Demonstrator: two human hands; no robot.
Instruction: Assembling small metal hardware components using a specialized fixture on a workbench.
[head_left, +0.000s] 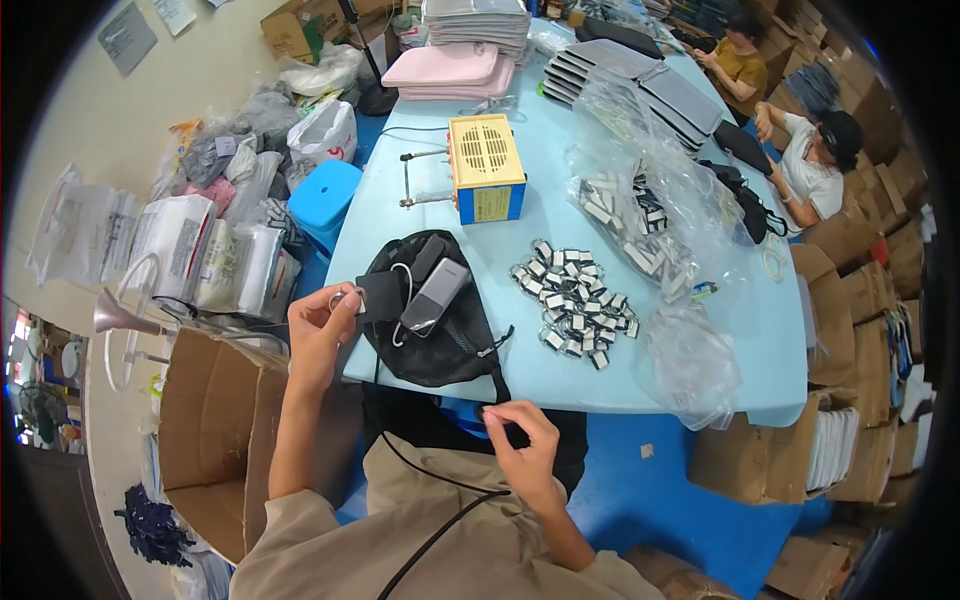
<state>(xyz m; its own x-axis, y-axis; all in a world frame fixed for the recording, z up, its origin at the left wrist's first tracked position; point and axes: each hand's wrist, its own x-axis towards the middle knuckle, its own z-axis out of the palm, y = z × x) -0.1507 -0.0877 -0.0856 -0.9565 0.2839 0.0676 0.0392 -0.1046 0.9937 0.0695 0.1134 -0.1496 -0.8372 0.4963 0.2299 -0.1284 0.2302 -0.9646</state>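
Your raised left hand [318, 335] pinches a silver metal ring [333, 298] beside a flat black square [383, 297]; your right hand [525, 445] curls lower (can't tell if gripping).

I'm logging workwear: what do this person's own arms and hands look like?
The left hand and right hand are ungloved. The forearms are bare below the loose beige fabric sleeves of a matching top; a slim black cable crosses its front.

The bare left hand [322, 325], left of the frame's centre, is closed in a pinch above its steeply angled bare forearm [298, 432]; the bare right hand [528, 448], lower centre, is half curled.
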